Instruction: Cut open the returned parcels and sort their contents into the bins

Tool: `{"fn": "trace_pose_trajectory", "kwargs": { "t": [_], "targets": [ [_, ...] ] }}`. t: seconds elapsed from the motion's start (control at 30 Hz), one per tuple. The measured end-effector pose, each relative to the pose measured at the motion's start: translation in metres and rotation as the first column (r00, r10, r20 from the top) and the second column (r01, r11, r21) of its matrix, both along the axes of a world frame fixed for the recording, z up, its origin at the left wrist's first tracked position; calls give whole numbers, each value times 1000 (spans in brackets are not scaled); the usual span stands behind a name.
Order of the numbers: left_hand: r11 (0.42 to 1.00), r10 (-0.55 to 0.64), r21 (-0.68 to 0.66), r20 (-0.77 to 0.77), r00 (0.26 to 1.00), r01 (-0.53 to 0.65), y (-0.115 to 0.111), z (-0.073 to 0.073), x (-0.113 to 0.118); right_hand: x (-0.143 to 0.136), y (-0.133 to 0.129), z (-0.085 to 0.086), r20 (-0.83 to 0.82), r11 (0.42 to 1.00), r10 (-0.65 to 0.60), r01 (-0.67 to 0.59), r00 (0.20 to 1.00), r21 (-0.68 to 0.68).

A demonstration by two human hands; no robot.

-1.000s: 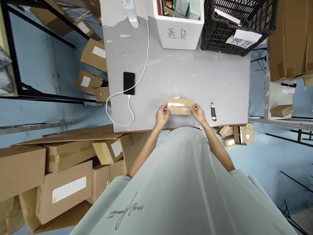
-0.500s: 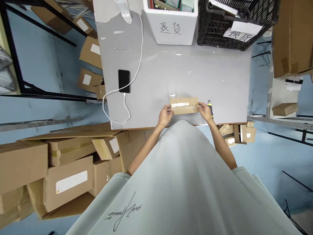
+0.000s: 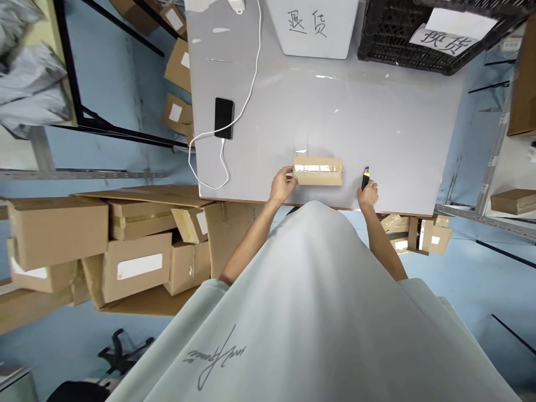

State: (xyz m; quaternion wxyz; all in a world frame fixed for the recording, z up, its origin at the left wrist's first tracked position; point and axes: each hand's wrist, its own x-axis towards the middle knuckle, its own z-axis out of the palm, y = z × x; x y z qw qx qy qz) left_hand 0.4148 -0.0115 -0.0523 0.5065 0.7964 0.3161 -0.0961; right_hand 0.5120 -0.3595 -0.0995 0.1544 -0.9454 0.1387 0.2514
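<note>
A small flat cardboard box (image 3: 318, 171), sealed along its top with clear tape, lies on the grey table (image 3: 377, 123) near the front edge. My left hand (image 3: 281, 185) grips the box's left end. To the right of the box, my right hand (image 3: 368, 194) is closed around a black and yellow utility knife (image 3: 365, 178), whose tip points away from me. A hand's width of bare table separates the knife from the box's right end.
A black phone (image 3: 223, 118) on a white charging cable (image 3: 247, 100) lies at the table's left. A white bin (image 3: 318, 28) and a black crate (image 3: 419, 39) stand at the back. Cardboard boxes (image 3: 134, 245) pile on the floor at left; smaller ones (image 3: 419, 231) sit under the right edge.
My right hand has let go of the box's right end, moved right and taken hold of the utility knife. My left hand stays on the box's left end.
</note>
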Motion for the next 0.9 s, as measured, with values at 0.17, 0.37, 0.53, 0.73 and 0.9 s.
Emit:
{"fn": "trace_pose_trajectory", "kwargs": {
  "t": [0.17,0.37,0.53,0.73,0.9],
  "targets": [
    [1000,-7,29,1,1000,7,2,-5,1,8,-2,2,-47,998,29,-32,998,-52],
    [999,-34,5,22,999,33,4,-13,0,15,-7,15,57,990,-18,10,998,141],
    [998,-65,0,52,996,65,8,-26,-3,13,9,41,301,872,149,-268,942,410],
    [975,-203,-60,127,971,212,22,-45,-3,17,59,69,434,701,395,-571,810,428],
    [918,-356,-92,234,905,385,28,-51,6,32,50,43,478,856,252,-425,841,296]
  ]
}}
